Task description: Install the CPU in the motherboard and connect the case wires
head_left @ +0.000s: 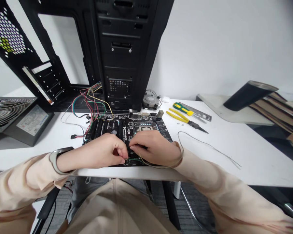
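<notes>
A black motherboard [136,126] lies flat on the white table [234,143] close to its front edge. My left hand [100,152] rests on the board's near left part, thumb and fingers pinched together at the board's front edge. My right hand [156,148] lies beside it, fingers curled down and pinched close to the left fingertips. A thin green wire [134,159] shows under both hands. A thin pale cable [210,146] loops from under my right wrist across the table to the right. What the fingertips hold is too small to name.
An open black computer case [119,48] stands behind the board, coloured wires [92,104] trailing out of it. A power supply [19,117] sits at left. A cooler fan [151,100], yellow-green screwdriver [183,109], yellow pliers [183,118] and metal plate [200,113] lie behind right.
</notes>
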Demonstrator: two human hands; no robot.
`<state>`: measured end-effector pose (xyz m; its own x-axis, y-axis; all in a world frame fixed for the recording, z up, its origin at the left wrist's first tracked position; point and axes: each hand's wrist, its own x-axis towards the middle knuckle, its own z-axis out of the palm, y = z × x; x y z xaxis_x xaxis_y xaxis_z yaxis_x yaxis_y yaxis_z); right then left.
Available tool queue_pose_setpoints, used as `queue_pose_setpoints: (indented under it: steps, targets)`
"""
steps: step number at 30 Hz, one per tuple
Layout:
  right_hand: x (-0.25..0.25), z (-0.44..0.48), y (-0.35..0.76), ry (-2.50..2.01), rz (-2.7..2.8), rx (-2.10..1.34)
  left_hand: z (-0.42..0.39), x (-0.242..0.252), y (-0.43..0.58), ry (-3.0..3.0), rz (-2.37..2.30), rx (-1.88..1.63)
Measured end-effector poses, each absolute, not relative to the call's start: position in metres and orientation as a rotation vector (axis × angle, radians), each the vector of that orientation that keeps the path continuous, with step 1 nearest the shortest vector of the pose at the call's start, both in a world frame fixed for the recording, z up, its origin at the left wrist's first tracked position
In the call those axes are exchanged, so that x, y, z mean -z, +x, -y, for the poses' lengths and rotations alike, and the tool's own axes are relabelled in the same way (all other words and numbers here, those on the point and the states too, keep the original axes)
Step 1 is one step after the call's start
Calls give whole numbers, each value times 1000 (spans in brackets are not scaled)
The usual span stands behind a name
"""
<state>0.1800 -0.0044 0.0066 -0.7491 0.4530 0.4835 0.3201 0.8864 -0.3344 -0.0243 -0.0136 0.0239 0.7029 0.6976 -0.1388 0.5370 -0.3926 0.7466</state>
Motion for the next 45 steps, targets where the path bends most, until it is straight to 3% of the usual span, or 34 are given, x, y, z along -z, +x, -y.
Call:
queue_pose_setpoints:
  steps: [13,45]
  targets:
    - [-10,10,179,-620,2454,-792,14,-27,-22,2099,-960,-204]
    - [5,25,169,-619,2517,-525,19,-27,-23,2203,-932,-170]
